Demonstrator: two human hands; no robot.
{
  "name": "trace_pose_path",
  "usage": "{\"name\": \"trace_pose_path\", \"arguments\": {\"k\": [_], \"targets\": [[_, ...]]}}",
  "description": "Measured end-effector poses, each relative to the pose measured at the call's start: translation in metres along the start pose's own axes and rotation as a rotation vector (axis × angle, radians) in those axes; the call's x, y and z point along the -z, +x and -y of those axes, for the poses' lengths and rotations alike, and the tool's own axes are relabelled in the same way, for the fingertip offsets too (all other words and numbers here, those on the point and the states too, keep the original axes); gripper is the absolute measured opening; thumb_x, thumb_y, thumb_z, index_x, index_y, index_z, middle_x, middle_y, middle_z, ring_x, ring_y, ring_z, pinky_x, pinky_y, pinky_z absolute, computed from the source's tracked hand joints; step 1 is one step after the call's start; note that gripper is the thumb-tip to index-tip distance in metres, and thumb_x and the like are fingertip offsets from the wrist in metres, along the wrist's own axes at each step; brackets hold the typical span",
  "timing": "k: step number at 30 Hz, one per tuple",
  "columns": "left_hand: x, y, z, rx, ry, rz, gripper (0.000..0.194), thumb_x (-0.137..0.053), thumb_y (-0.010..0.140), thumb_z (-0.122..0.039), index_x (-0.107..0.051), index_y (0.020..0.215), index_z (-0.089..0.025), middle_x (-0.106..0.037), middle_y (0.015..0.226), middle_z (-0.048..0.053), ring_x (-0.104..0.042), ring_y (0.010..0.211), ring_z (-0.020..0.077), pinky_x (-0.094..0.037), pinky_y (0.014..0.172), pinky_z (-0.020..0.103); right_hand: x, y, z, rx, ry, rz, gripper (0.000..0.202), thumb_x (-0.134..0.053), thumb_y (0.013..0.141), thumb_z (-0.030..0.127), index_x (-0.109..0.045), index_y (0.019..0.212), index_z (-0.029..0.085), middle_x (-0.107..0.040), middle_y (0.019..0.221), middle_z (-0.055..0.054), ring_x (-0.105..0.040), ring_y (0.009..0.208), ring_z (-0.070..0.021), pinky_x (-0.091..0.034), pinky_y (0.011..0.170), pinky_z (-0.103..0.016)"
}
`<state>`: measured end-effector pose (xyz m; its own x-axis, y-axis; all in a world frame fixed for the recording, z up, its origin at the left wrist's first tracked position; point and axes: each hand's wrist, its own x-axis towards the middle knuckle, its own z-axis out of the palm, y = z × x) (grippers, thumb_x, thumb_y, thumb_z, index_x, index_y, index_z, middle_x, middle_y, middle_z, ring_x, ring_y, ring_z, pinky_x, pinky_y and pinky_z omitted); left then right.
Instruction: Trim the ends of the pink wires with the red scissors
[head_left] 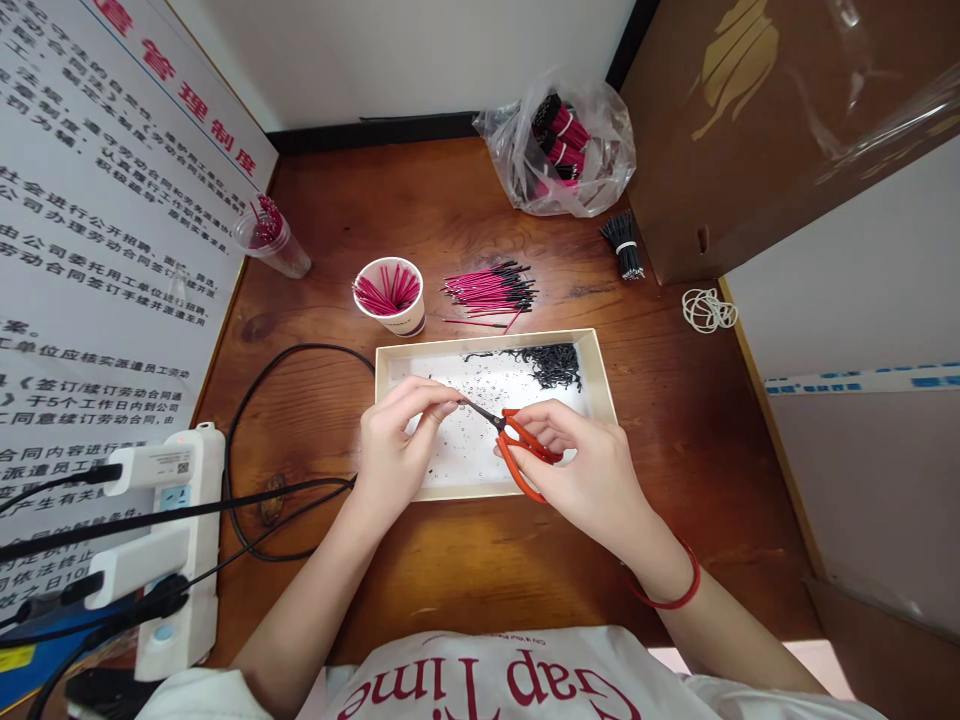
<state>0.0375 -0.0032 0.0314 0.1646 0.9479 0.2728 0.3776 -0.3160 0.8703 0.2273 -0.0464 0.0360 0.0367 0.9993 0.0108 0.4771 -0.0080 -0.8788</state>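
Note:
Over the shallow white box (609, 385), my right hand (581, 460) holds red-handled scissors (517, 455), their dark blades pointing left. The blade tips meet the fingertips of my left hand (405, 430), which are pinched on something too small to make out. Small black pieces (555, 366) are heaped in the box's back right corner, with tiny bits scattered over its floor. Behind the box lies a pile of red wires with black ends (491, 290). A paper cup (405, 322) of red wires stands left of that pile.
A plastic cup (289, 255) with red wires leans at the back left. At the back right are a clear bag (607, 150) of wire bundles, a black bundle (622, 245) and white bands (709, 311). A power strip (199, 550) and black cables (247, 400) lie left.

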Motion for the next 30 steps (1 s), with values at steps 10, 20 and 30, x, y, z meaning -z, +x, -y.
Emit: {"name": "trace_pose_path", "arguments": {"k": [10, 20, 30], "targets": [[0.0005, -0.0002, -0.0004, -0.001, 0.019, 0.021, 0.016, -0.063, 0.089, -0.011, -0.075, 0.083, -0.02, -0.074, 0.081, 0.003, -0.067, 0.075, 0.0153, -0.054, 0.069, 0.024, 0.0017, -0.0009, -0.0005, -0.022, -0.024, 0.02, 0.007, -0.073, 0.078, 0.021, -0.072, 0.084, 0.022, -0.076, 0.072, 0.0, -0.068, 0.059, -0.0141, -0.058, 0.057, -0.024], [0.0005, -0.0003, -0.0011, -0.001, 0.01, 0.025, 0.018, -0.062, 0.09, -0.009, -0.074, 0.084, -0.02, -0.073, 0.082, 0.003, -0.067, 0.076, 0.0148, -0.053, 0.07, 0.024, 0.0025, -0.0005, 0.0019, 0.007, -0.03, 0.014, 0.008, -0.073, 0.077, 0.022, -0.069, 0.084, 0.021, -0.073, 0.068, 0.001, -0.065, 0.056, -0.0131, -0.055, 0.055, -0.023], [-0.0001, -0.0013, 0.0, 0.006, 0.009, 0.033, 0.017, -0.062, 0.09, -0.011, -0.075, 0.085, -0.021, -0.074, 0.083, 0.003, -0.066, 0.076, 0.0156, -0.053, 0.07, 0.025, 0.0014, -0.0006, 0.001, 0.0, -0.043, 0.022, 0.01, -0.075, 0.077, 0.021, -0.069, 0.085, 0.022, -0.073, 0.071, 0.001, -0.065, 0.058, -0.0135, -0.055, 0.056, -0.024]]}}
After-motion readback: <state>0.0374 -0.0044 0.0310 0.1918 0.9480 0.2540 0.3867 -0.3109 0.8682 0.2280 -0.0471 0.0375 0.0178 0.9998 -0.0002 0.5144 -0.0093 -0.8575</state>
